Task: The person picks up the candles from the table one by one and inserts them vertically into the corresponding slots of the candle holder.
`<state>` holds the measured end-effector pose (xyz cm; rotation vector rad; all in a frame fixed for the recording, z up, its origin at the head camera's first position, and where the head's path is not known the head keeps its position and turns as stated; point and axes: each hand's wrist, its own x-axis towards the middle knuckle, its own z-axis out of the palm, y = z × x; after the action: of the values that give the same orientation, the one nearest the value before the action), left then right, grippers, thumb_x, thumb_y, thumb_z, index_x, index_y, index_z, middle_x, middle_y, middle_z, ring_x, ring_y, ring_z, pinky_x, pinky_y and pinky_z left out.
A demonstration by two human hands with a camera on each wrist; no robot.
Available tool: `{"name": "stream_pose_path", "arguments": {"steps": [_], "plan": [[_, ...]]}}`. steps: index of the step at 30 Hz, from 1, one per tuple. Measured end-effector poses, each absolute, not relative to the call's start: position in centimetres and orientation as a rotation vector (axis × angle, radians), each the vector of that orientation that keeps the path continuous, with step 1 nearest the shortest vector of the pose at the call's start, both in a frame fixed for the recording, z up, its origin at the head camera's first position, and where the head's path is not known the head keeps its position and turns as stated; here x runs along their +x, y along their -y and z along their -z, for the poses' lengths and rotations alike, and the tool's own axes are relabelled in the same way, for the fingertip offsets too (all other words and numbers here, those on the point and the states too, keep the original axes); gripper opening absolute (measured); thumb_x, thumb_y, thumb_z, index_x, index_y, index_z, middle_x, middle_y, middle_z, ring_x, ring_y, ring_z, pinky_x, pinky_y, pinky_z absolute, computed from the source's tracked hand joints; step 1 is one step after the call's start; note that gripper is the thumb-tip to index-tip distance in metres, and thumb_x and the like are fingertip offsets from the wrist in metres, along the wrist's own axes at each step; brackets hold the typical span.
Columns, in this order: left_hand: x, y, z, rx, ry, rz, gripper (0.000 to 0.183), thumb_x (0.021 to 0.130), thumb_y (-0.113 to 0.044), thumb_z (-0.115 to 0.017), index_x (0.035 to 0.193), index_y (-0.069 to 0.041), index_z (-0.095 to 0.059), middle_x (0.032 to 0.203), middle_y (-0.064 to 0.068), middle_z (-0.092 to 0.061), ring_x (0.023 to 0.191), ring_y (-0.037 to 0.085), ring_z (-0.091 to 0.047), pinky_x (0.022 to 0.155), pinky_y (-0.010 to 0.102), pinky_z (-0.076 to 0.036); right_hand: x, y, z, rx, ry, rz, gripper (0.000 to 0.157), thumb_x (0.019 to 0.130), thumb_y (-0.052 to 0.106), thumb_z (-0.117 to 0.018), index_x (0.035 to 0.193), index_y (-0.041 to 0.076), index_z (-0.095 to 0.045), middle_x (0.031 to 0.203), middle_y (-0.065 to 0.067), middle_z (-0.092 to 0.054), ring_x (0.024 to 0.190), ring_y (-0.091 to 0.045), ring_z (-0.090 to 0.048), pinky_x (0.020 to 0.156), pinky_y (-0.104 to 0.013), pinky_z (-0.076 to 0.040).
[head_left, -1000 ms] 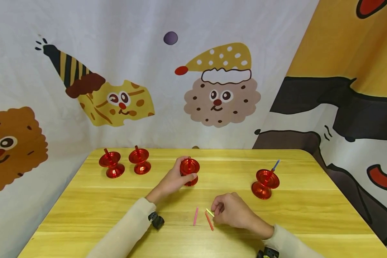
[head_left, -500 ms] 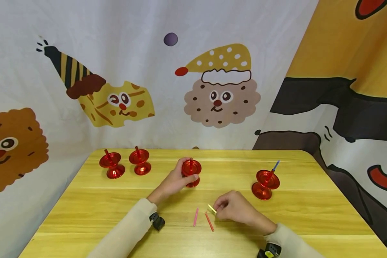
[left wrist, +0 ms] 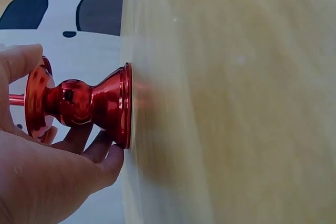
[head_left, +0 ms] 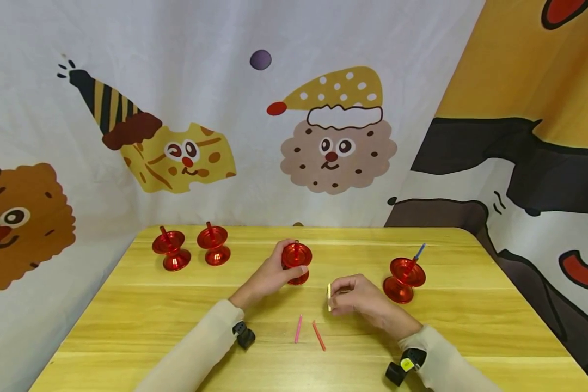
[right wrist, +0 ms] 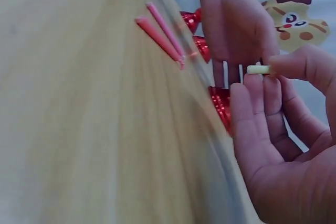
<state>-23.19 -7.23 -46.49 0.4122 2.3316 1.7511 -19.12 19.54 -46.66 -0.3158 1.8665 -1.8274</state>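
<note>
My left hand [head_left: 270,274] grips a shiny red metal candle holder [left wrist: 76,100], thumb and fingers around it, its flared base at the table surface. A thin red tube rises from the holder's dish. My right hand [head_left: 365,302] pinches a small pale yellow candle [head_left: 329,298] upright, just right of that holder and above the table. In the right wrist view the candle's end pokes out from the thumb. A pink candle [head_left: 298,329] and an orange-red candle [head_left: 319,335] lie on the table between my forearms.
Two more red candle holders [head_left: 213,246] stand at the back left. Another red holder [head_left: 400,280] on the right carries a blue candle [head_left: 420,251]. The wooden table [head_left: 186,288] meets a cartoon-print cloth [head_left: 255,207] at its back edge.
My right hand has lifted the yellow candle off the table, moved it towards the holder and turned it upright. My left hand has shifted slightly right with its candle holder.
</note>
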Motion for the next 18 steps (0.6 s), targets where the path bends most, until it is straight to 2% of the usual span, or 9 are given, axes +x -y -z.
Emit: {"name": "stream_pose_path", "arguments": {"steps": [7, 18], "plan": [[-23.2, 6.4, 46.4, 0.445, -2.326, -1.737, 0.079, 0.104, -0.023, -0.079, 0.167, -0.008, -0.034, 0.153, 0.022, -0.059, 0.138, 0.04, -0.061, 0.11, 0.057, -0.054, -20.1, -19.1, 45.6, -0.3, -1.869, 2.001, 0.008, 0.094, -0.005, -0.074, 0.095, 0.003, -0.077, 0.097, -0.009, -0.076, 0.09, -0.018, -0.074, 0.088, -0.037, -0.065], [-22.9, 4.8, 46.3, 0.478, -2.278, -1.711, 0.077, 0.104, -0.027, -0.078, 0.166, -0.01, -0.035, 0.152, 0.02, -0.06, 0.136, 0.038, -0.062, 0.11, 0.056, -0.055, -21.2, -18.4, 43.8, -0.204, -1.965, 2.218, 0.01, 0.097, -0.004, -0.075, 0.095, 0.004, -0.079, 0.092, -0.006, -0.076, 0.086, -0.018, -0.073, 0.088, -0.033, -0.064]]}}
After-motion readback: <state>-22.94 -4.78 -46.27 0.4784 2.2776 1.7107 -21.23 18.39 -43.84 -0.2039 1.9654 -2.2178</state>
